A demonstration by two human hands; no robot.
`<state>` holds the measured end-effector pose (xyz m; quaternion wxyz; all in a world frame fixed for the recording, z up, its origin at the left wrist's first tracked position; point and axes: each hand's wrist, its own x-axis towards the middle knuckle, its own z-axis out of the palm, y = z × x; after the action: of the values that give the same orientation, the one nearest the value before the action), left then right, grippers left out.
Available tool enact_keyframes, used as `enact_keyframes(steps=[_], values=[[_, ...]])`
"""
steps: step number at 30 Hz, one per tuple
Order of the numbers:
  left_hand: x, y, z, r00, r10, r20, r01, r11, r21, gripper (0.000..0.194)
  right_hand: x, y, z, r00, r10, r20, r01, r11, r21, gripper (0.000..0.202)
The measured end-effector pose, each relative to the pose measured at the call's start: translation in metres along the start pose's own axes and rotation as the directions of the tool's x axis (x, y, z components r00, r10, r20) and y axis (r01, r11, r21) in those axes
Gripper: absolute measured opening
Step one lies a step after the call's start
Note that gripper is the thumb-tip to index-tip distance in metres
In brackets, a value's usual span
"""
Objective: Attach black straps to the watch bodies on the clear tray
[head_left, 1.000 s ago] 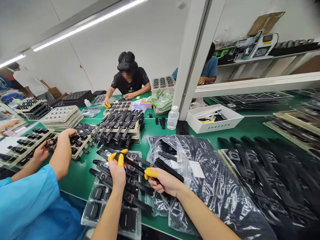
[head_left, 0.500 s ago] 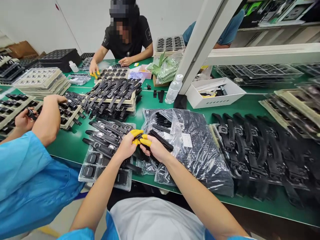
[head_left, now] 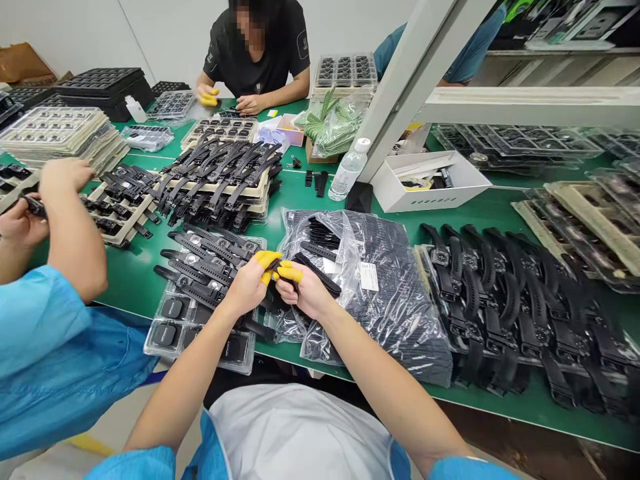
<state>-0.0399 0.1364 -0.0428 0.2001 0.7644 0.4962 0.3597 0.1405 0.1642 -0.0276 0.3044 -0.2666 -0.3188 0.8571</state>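
My left hand [head_left: 249, 285] and my right hand [head_left: 306, 291], both with yellow finger covers, meet over the table edge. Their fingertips pinch a small black watch [head_left: 275, 265], mostly hidden by the fingers. A black strap [head_left: 320, 273] runs out just beyond my right hand; whether it joins the watch I cannot tell. Left of my hands, several black-strapped watches [head_left: 200, 267] lie across a clear plastic tray [head_left: 150, 341] with square dark watch cases. To the right is an opened clear bag of black straps [head_left: 395, 300].
A large row of strapped watches [head_left: 490, 287] fills the right side. Ahead are stacked trays of watches [head_left: 220, 177], a water bottle [head_left: 350, 170] and a white box [head_left: 430, 183]. One co-worker's hands [head_left: 65, 180] work at left; another person [head_left: 257, 53] sits opposite.
The view has shifted slightly. My hands stay together on the watch, with the fingers a little moved. The person opposite has drawn a yellow-tipped hand back from the tray.
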Motion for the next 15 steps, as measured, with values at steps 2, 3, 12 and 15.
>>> enact_keyframes(steps=[2,3,12,15], values=[[0.0006,0.0019,-0.0018,1.000,0.007,0.028,-0.008,1.000,0.007,0.054,0.0000,-0.0005,-0.0008,1.000,0.002,-0.010,-0.002,1.000,0.024,0.027],[0.0010,0.0027,-0.0031,0.999,0.014,0.048,-0.015,1.000,0.003,0.051,0.0000,-0.0007,-0.0012,1.000,0.005,-0.019,-0.005,1.000,0.030,0.027],[0.0029,0.0036,-0.0064,0.989,0.028,0.145,-0.044,0.993,0.110,0.040,0.0011,0.0002,-0.0048,0.995,0.054,-0.078,-0.056,0.998,-0.024,0.023],[0.0029,0.0033,-0.0075,0.987,0.025,0.160,-0.044,0.992,0.116,0.039,0.0001,0.0002,-0.0043,0.994,0.059,-0.087,-0.065,0.996,-0.068,0.025]])
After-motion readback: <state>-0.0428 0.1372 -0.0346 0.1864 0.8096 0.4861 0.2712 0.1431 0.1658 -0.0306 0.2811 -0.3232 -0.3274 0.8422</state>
